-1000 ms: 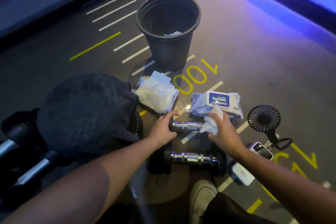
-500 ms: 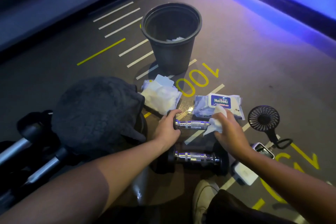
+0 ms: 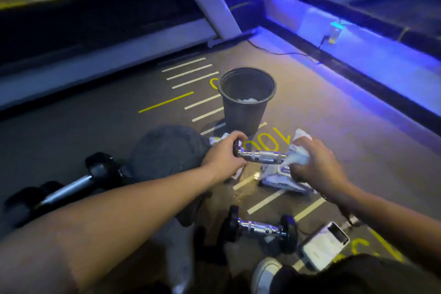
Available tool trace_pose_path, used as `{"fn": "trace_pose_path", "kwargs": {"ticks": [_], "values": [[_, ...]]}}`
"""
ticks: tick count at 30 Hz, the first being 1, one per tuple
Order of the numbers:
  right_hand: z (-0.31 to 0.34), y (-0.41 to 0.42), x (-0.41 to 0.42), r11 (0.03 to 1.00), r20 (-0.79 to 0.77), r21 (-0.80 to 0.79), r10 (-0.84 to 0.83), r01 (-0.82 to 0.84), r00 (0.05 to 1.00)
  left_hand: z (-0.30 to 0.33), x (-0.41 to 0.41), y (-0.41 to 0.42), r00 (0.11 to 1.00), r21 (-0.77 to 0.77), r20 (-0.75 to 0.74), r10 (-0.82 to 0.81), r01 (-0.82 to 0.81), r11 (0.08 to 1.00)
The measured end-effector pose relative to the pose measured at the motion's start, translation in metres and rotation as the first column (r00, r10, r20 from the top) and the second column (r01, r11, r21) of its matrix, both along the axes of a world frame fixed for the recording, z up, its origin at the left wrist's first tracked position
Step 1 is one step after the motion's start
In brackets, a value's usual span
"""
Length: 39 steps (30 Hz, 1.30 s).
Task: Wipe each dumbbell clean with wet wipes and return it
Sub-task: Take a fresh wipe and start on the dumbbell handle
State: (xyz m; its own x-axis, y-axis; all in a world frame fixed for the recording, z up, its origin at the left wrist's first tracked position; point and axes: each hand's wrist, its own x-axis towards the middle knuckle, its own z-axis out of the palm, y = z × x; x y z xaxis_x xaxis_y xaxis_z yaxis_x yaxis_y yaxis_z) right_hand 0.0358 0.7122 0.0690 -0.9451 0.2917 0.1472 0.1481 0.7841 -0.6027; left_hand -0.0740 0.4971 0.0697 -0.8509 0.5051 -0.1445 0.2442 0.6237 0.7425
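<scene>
A small dumbbell with a chrome handle [image 3: 261, 156] is held level above the floor. My left hand [image 3: 223, 158] grips its left black end. My right hand [image 3: 317, 164] presses a white wet wipe [image 3: 298, 150] around its right end, which the wipe hides. A second dumbbell [image 3: 260, 228] with black ends lies on the floor below, close to my shoe. The wet wipe pack [image 3: 284, 178] lies on the floor under my right hand, partly covered.
A black bin [image 3: 247, 100] with used wipes inside stands just beyond the hands. A dark cloth heap [image 3: 167, 150] and larger dumbbells on a rack [image 3: 66, 191] are at left. A phone [image 3: 325, 244] lies at right, a cable runs along the back wall.
The dumbbell has come up off the floor, held between both hands. The camera view has tilted up, so the bin looks farther away and the small fan has left the view.
</scene>
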Motion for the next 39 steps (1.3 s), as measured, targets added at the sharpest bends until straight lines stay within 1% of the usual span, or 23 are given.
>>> {"fn": "trace_pose_path", "kwargs": {"ticks": [2,4,5,9,11,14,17,19,24,27,32,34,37,39], "values": [[0.025,-0.008,-0.003,0.999,0.004,-0.038,-0.006,0.006,1.0,0.024,-0.001,-0.01,0.999,0.036,-0.048,0.008,-0.006,0.999],[0.049,-0.018,-0.006,0.996,-0.031,-0.08,0.026,-0.028,0.999,0.046,-0.004,-0.022,0.996,0.074,-0.079,0.031,-0.025,0.997],[0.059,-0.023,-0.01,0.996,-0.058,-0.07,0.046,-0.05,0.997,0.056,-0.006,-0.03,0.995,0.09,-0.086,0.042,-0.034,0.995],[0.096,-0.051,-0.029,0.994,-0.079,0.078,0.077,-0.071,0.994,0.089,-0.013,-0.067,0.987,0.126,-0.14,0.08,-0.062,0.99],[0.111,-0.072,-0.039,0.986,-0.127,0.102,0.148,-0.136,0.981,0.101,-0.016,-0.09,0.982,0.151,-0.16,0.099,-0.075,0.986],[0.125,-0.11,-0.056,0.971,-0.186,0.131,0.223,-0.201,0.957,0.114,-0.021,-0.132,0.969,0.138,-0.212,0.125,-0.096,0.986],[0.119,-0.143,-0.078,0.957,-0.113,0.112,0.281,-0.269,0.953,0.117,-0.027,-0.176,0.954,0.102,-0.23,0.192,-0.173,0.98],[0.109,-0.156,-0.088,0.955,-0.064,0.093,0.289,-0.283,0.955,0.114,-0.028,-0.196,0.951,0.091,-0.219,0.217,-0.202,0.975],[0.082,-0.2,-0.107,0.941,-0.026,0.076,0.331,-0.329,0.943,0.088,-0.037,-0.237,0.95,0.073,-0.167,0.266,-0.257,0.964],[0.074,-0.202,-0.116,0.939,0.001,0.066,0.339,-0.339,0.941,0.077,-0.047,-0.242,0.953,0.066,-0.157,0.258,-0.25,0.966],[0.072,-0.197,-0.129,0.949,0.045,0.062,0.306,-0.308,0.951,0.069,-0.068,-0.237,0.963,0.076,-0.152,0.224,-0.215,0.974],[0.068,-0.193,-0.13,0.951,0.07,0.059,0.299,-0.303,0.952,0.064,-0.074,-0.233,0.969,0.051,-0.154,0.191,-0.185,0.981],[0.059,-0.192,-0.129,0.957,0.146,0.036,0.281,-0.289,0.949,0.052,-0.079,-0.23,0.98,-0.016,-0.159,0.12,-0.124,0.992],[0.052,-0.19,-0.128,0.961,0.163,0.026,0.267,-0.274,0.95,0.047,-0.085,-0.231,0.981,-0.034,-0.167,0.099,-0.106,0.994]]}}
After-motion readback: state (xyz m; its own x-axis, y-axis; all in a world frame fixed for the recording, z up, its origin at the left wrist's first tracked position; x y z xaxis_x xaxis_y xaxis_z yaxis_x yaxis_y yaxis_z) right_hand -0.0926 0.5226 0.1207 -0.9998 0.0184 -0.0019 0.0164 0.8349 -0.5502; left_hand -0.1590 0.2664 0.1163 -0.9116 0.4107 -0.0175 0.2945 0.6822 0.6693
